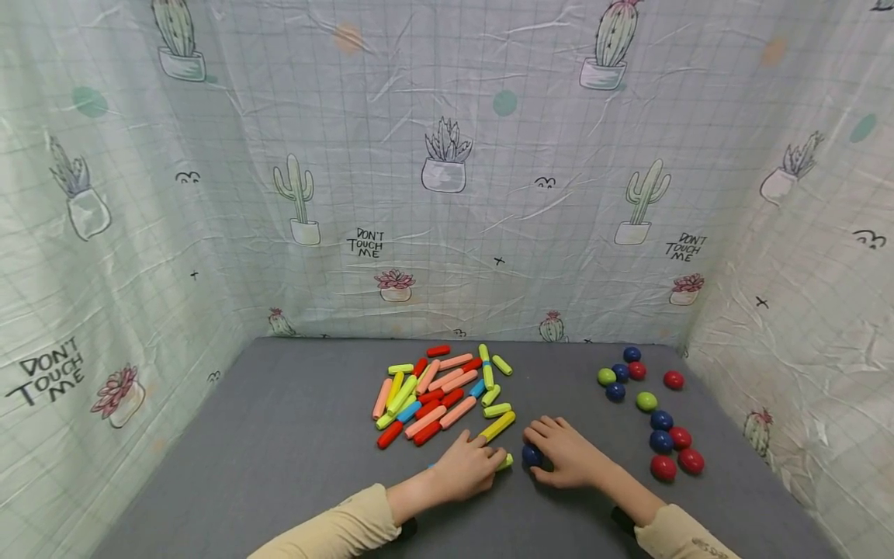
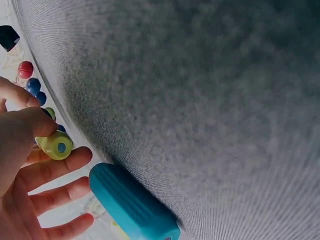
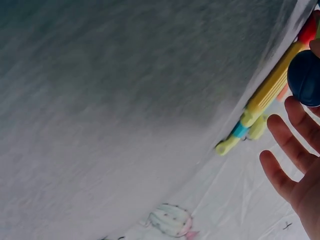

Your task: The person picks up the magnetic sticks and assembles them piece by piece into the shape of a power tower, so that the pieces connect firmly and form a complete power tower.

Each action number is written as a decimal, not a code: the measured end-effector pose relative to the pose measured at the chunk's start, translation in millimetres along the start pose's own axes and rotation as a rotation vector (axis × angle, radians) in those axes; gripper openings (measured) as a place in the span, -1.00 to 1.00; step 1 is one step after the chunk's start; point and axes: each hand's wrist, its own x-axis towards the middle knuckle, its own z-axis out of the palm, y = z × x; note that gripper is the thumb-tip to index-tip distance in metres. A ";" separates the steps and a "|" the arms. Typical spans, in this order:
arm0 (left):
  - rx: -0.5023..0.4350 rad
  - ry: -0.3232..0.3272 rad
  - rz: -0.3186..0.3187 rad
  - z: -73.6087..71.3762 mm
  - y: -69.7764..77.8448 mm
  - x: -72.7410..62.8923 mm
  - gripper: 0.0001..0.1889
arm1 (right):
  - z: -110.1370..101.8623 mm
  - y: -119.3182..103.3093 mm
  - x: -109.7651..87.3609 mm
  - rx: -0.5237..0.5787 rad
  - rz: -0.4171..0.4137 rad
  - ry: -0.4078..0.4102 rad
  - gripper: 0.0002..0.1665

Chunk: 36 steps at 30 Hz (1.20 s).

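On the left of the grey table (image 1: 230, 450), a beige sleeve (image 1: 342, 522) reaches in toward the middle, with a dark band (image 1: 410, 529) at its wrist. Further along and farther back lies a loose heap of coloured stick pieces (image 1: 422, 420) in red, pink, yellow, yellow-green and blue, many of them touching. In front of this heap is the left hand (image 1: 469, 470), which pinches a yellow-green piece (image 1: 506, 463) between thumb and index finger; its other fingers are spread. A blue piece (image 2: 132, 202) lies on the table next to those fingers, though the left wrist view is too tight to tell whether they touch it. A yellow stick (image 1: 498, 426) lies just beyond the left hand. To its right, the right hand (image 1: 573, 456) grips a dark blue ball (image 1: 531, 456) between thumb and index finger, the remaining fingers spread apart. Well to the right of the sticks is a scatter of red, blue and green balls (image 1: 661, 420), several touching one another. Behind everything hangs a pale sheet (image 1: 447, 78) printed with potted cacti.
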 end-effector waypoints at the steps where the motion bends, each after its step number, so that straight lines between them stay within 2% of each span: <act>1: 0.000 0.002 0.000 -0.3 0.0 0.2 -0.72 | 0.1 -2.1 1.4 0.000 -0.005 0.002 -0.61; 7: -0.010 0.008 0.014 1.3 0.8 1.7 -0.71 | 2.2 -9.5 7.0 0.001 -0.024 -0.012 -0.62; 15: -0.020 -0.008 0.027 3.8 1.9 0.2 -0.73 | 7.5 -8.6 6.6 -0.009 -0.042 0.000 -0.60; 23: -0.002 -0.028 0.081 -0.2 4.1 -0.3 -0.74 | 9.8 -3.9 6.7 0.000 -0.063 -0.031 -0.54; 30: 0.042 0.013 0.148 -6.0 8.0 -2.2 -0.74 | 11.3 0.5 12.7 0.017 -0.082 -0.015 -0.51; 36: 0.028 -0.033 0.173 -8.7 9.1 -1.6 -0.74 | 11.5 6.7 16.6 0.017 -0.079 0.018 -0.54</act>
